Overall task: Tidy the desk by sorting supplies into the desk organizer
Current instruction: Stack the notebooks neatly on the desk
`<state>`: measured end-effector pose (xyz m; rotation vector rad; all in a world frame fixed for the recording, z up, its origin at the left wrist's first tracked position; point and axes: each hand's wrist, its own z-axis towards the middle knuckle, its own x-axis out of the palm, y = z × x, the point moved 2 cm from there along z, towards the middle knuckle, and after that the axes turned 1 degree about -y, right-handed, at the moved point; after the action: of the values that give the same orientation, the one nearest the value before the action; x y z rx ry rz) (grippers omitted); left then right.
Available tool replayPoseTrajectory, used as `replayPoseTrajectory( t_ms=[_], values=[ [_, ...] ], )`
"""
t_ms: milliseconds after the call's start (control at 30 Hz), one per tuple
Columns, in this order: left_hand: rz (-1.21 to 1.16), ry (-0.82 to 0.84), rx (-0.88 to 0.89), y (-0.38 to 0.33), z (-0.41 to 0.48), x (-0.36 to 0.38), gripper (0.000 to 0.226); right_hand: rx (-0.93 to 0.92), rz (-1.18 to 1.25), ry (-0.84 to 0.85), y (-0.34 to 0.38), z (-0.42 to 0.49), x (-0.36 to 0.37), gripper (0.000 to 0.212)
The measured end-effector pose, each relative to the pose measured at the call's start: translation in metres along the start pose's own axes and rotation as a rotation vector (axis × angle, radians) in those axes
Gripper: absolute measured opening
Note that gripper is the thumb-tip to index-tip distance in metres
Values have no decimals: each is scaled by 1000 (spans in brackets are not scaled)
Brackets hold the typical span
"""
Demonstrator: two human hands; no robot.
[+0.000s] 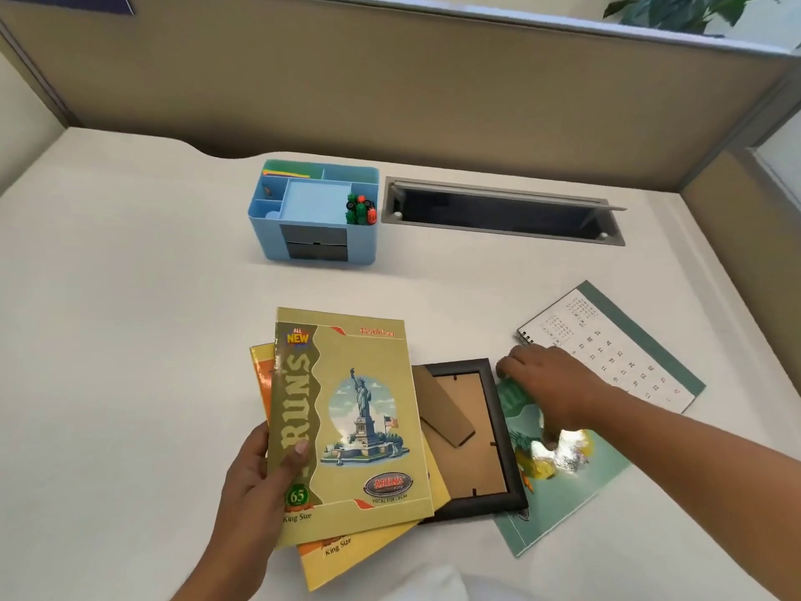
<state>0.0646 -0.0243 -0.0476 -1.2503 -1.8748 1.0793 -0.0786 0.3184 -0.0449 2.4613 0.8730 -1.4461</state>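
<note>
Left grip (pixel 260 474), glossy notebooks (pixel 359 409), possibly laminated booklet (pixel 563 483)

an office cubicle: a white desk (pixel 130 297) is walled by tan fabric partitions (pixel 390 80) from nine round to three o'clock. a grey hinged cable hatch (pixel 503 212) is set in the desktop at one o'clock, a blue desk organizer (pixel 268 236) stands at twelve, a spiral calendar (pixel 615 353) lies at three, and plant leaves (pixel 676 10) show beyond the wall at two.
</note>
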Motion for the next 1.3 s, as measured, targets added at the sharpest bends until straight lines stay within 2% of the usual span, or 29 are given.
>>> replayPoseTrajectory(
  t_ms=[67,167,333,400,467,533,767,867,1000,1067,1167,1300],
  values=[
    [6,-14,-20,7,3,0,20,20,16,64,2,3,-2,104],
    [7,-28,-47,17,8,-4,21,95,172,184,2,4,2,108],
    [-14,-52,-92,31,13,-8,19,105,119,65,-2,-11,1,99],
    [-24,-55,-104,35,14,-8,18,88,89,51,-2,-22,8,116],
    [-37,-50,-118,38,13,-7,18,84,93,121,-3,-34,18,143],
    [-47,-44,-125,40,12,-6,18,104,132,146,-5,-43,24,152],
    [-55,-26,-123,46,15,-7,22,120,65,94,-11,-35,20,138],
    [-59,-16,-117,47,16,-7,22,125,59,132,-15,-26,19,131],
    [-62,-17,-106,49,17,-7,22,171,164,183,-18,-26,18,112],
    [-69,-14,-106,50,18,-7,22,177,139,163,-18,-29,19,104],
    [-73,-20,-105,52,18,-7,22,174,59,95,-15,-32,18,104],
    [-61,-36,-105,53,20,-9,24,221,113,37,-12,-50,29,115]
  ],
)
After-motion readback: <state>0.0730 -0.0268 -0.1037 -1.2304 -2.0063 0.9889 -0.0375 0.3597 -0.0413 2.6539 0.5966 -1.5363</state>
